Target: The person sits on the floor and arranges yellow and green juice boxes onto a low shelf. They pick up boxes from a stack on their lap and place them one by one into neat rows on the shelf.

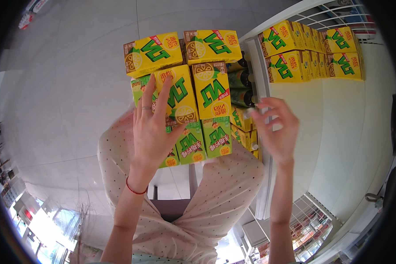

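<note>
**Left hand (156, 125) spread flat over a stack of drink cartons**

Fingers apart and palm down, it rests on a yellow carton (180, 94) in the middle of the frame, clamped on nothing; the flat touch probably steadies the pile. Beside that carton lies a second yellow carton (214, 90), and two more, upper cartons (153, 53), lie crosswise at top centre. Their broad faces point up, which likely gives the layer a level, firm seat. Green cartons (191, 143) show below them; whatever carries these is hidden. Placed in front of the person's dotted trousers (119, 163), the stack seems set there for easy reach by either arm.

Right of centre, the right hand (278, 130) hangs loosely curled and slightly blurred, thumb and fingers apart, with nothing visible in its grasp. Dark bottles (241, 80) lie just beside the stack, near that hand. At upper right, yellow packs (284, 39) stand in tight rows on a white shelf (339, 127), presumably packed close to save room.
</note>
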`<state>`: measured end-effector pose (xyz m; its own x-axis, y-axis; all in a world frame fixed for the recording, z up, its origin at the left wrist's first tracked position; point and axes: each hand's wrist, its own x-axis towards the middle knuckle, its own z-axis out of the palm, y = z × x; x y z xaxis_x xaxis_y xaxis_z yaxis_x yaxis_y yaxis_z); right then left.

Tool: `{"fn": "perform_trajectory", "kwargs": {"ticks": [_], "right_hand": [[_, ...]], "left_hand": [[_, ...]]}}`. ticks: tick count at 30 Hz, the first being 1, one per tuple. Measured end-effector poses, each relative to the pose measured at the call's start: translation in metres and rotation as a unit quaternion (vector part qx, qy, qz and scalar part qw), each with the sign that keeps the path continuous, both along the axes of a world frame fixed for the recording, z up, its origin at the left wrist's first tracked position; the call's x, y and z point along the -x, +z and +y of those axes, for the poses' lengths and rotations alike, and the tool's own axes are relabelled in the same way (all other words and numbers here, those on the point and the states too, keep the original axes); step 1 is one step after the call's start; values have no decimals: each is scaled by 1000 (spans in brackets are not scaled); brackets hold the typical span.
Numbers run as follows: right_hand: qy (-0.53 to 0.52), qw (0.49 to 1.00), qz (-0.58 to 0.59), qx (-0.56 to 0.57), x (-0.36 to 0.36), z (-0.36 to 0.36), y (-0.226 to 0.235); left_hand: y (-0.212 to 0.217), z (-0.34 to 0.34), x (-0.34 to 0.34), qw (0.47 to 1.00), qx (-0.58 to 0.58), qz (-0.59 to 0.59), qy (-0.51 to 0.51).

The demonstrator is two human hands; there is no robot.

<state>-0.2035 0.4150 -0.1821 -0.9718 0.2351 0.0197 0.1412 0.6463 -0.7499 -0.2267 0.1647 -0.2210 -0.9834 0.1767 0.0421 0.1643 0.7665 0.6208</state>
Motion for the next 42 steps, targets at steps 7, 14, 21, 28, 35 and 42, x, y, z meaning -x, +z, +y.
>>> {"fn": "perform_trajectory", "kwargs": {"ticks": [7,14,21,28,35,42], "right_hand": [[-37,998,-2,60,3,-60,-68],[-97,966,-72,230,2,-61,-70],[-128,973,-26,188,-3,-66,-69],[-223,953,16,203,-19,-89,-56],[-161,954,68,242,-64,-65,-6],[-49,953,93,284,-79,-42,43]], "left_hand": [[16,2,-7,995,23,37,-94],[13,10,-7,984,38,36,-169],[8,17,-9,989,-9,27,-142],[14,17,-9,990,-27,21,-137],[22,25,-10,966,-103,41,-233],[29,43,-30,902,-324,-159,-238]]}}
